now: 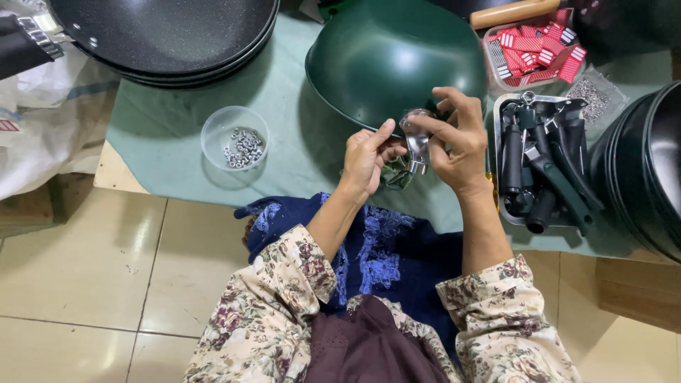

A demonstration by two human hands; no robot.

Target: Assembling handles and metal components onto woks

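Note:
A dark green pan [394, 60] lies upside down on the pale green cloth [170, 135], its rim toward me. At that rim a shiny metal handle bracket [416, 142] sticks out. My right hand [457, 138] pinches the bracket from the right, fingers curled over its top. My left hand [367, 157] closes on the bracket's lower end from the left, thumb up against it. Both forearms wear floral sleeves.
A clear plastic bowl [235, 138] with several small metal nuts stands left. A tray of black handles [543, 167] sits right, with a box of red packets [537, 48] and a bag of small hardware [592, 96] behind. Black pans are stacked at top left [163, 35] and right [649, 167].

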